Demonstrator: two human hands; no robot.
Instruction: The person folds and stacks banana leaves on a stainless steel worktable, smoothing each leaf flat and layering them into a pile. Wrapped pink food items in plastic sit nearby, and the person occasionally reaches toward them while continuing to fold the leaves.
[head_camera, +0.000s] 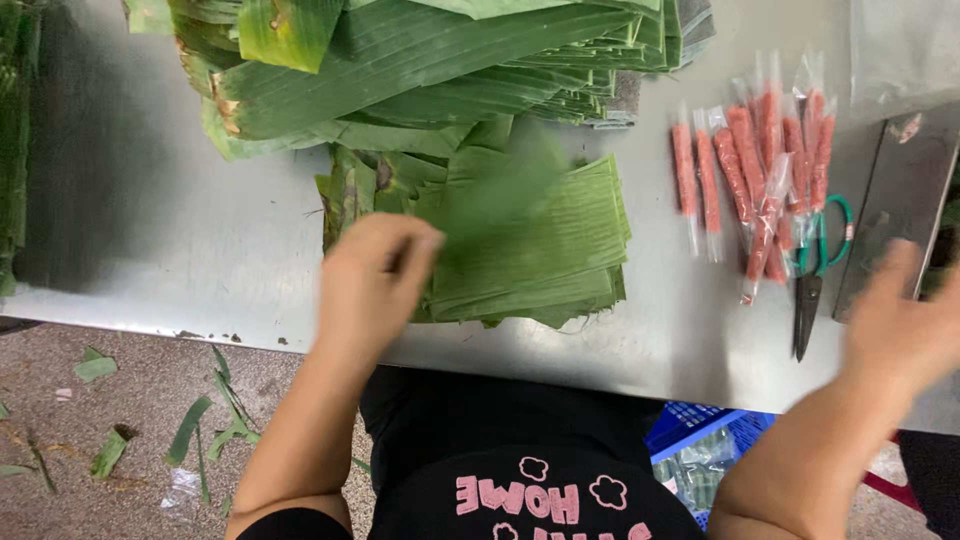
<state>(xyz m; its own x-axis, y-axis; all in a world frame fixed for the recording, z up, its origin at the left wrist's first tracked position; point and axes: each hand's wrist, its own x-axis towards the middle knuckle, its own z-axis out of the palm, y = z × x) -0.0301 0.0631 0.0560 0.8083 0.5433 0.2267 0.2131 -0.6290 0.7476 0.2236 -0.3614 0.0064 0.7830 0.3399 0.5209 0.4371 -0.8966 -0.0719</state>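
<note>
Left hand (372, 285) fingers pinched on blurred leaf piece (500, 190), right hand (900, 320) fingers spread, empty

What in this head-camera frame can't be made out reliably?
- Left hand: motion-blurred; its grip on the blurred leaf piece is unclear.
- Right hand: blurred, fingers indistinct; whether it holds anything is unclear.
- Big leaf stack: cut off by the top edge.
- Blue crate: mostly hidden under the metal table.

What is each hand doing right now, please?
Left hand: closed on a blurred green leaf piece above the leaf stack.
Right hand: open, holding nothing, beside the scissors.
</note>
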